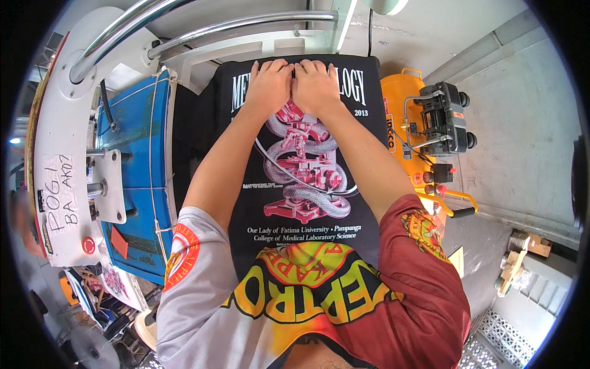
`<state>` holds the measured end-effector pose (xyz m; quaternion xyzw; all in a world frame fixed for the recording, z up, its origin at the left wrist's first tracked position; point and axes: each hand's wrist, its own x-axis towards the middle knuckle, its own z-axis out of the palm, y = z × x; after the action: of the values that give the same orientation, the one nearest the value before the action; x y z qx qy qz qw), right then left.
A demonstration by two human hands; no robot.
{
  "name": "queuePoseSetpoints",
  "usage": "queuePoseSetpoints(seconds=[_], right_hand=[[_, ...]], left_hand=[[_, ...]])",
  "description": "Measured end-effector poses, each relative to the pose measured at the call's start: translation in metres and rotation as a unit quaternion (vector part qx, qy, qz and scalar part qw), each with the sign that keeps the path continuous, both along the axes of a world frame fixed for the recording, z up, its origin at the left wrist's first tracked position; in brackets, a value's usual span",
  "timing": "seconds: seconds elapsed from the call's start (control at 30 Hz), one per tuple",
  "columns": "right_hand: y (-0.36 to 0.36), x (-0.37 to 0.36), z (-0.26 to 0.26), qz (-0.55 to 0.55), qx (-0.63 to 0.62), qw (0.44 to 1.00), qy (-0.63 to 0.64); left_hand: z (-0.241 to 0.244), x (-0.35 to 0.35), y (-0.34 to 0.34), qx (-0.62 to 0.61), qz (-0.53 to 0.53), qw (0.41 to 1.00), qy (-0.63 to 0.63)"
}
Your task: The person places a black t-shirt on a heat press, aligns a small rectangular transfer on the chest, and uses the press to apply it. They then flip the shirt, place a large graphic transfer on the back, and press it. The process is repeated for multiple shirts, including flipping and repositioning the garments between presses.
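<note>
A black printed shirt lies spread before me, with white lettering and a pink microscope graphic wrapped by a grey snake. My left hand rests on its upper part, over the large white title, fingers pointing away from me. Beside it, my right hand lies on the same title, the thumbs side by side near the middle. Both palms face down on the cloth, and parts of the title are hidden under them. Neither hand shows anything gripped.
On the left stands a white press machine with a red button and a blue heat platen cover. Chromed bars cross behind the shirt. At the right is a yellow air compressor. A fan stands at the lower left.
</note>
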<state>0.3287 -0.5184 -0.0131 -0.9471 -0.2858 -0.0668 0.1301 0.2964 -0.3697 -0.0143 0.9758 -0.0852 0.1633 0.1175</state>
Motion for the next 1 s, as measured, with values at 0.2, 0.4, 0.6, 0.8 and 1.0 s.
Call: queuePoseSetpoints(seconds=[0.2, 0.4, 0.6, 0.8, 1.0], right_hand=[[0.017, 0.012, 0.025, -0.02, -0.074, 0.992, 0.101], [-0.038, -0.043, 0.0, -0.02, 0.045, 0.999, 0.006], [-0.131, -0.315, 0.013, 0.101, 0.082, 0.99, 0.048], [-0.138, -0.408, 0.009, 0.033, -0.021, 0.998, 0.051], [-0.129, -0.395, 0.01, 0.002, -0.047, 0.998, 0.032]], left_hand=[[-0.007, -0.025, 0.014, 0.015, 0.069, 0.994, 0.08], [-0.008, -0.192, 0.023, 0.023, 0.062, 0.994, 0.091], [-0.024, -0.442, -0.003, -0.353, 0.095, 0.918, 0.154], [-0.027, -0.542, 0.021, -0.408, 0.102, 0.897, 0.139], [0.143, -0.518, 0.129, -0.108, 0.035, 0.964, -0.24]])
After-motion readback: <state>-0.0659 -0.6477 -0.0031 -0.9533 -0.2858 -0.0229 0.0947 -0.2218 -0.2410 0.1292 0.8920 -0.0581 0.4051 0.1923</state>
